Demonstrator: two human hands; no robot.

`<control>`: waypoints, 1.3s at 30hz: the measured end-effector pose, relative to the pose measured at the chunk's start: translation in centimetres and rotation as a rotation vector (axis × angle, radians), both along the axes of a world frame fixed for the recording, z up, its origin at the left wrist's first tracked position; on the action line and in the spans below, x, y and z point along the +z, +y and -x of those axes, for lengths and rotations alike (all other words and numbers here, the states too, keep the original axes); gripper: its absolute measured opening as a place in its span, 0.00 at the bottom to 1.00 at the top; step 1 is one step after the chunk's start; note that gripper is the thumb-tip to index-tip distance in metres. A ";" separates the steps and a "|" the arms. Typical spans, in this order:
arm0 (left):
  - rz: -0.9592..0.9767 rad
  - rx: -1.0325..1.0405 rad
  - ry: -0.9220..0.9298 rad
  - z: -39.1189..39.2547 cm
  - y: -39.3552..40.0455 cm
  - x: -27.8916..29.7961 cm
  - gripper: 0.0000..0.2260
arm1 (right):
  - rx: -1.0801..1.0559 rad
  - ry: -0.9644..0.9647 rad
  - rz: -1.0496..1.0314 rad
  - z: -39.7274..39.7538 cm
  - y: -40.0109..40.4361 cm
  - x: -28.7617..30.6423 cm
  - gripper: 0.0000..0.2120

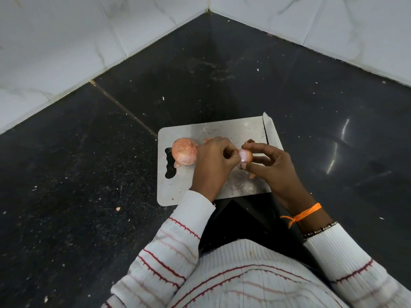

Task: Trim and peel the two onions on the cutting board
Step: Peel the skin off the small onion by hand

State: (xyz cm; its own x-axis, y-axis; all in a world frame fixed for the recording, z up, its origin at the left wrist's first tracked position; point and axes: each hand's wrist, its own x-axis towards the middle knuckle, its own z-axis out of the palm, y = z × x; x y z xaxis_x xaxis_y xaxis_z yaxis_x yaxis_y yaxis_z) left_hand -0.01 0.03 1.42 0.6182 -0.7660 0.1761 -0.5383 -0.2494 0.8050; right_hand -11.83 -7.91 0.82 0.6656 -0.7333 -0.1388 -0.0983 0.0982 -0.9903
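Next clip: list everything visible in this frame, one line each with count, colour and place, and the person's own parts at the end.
unpeeled onion: 1, pale orange-pink, left part of the cutting board, beside the left hand
part-peeled onion: 1, pink-white, held above the board between both hands
cutting board: 1, grey metal, on the counter in front of the person
knife: 1, steel blade, along the board's right edge; handle hidden
peel scraps: a few, orange, on the board near the hands
counter: 1, black speckled, in a corner
wall tiles: white marbled, behind the counter on both sides
orange thread: 1, tied on the right wrist
left hand: pinches the part-peeled onion
right hand: holds the same onion in its fingertips
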 end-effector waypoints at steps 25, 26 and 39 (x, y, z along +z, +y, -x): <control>0.042 -0.074 -0.139 0.2 -0.5 0.7 0.05 | -0.003 -0.040 0.082 0.1 -0.6 0.3 0.17; 0.042 -0.069 -0.154 0.3 -0.5 0.6 0.05 | -0.004 -0.034 0.081 0.1 -0.6 0.2 0.17; 0.113 0.104 0.344 0.5 -0.8 0.8 0.01 | -0.037 -0.207 -0.163 0.2 -1.1 -0.8 0.17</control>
State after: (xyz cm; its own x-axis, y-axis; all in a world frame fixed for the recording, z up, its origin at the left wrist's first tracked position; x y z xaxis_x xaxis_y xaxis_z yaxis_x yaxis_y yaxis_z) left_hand -0.51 -0.74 2.22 0.7291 -0.6840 0.0245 -0.2083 -0.1878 0.9599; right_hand -12.06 -9.02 -0.02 0.6651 -0.7368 -0.1211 0.1109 0.2579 -0.9598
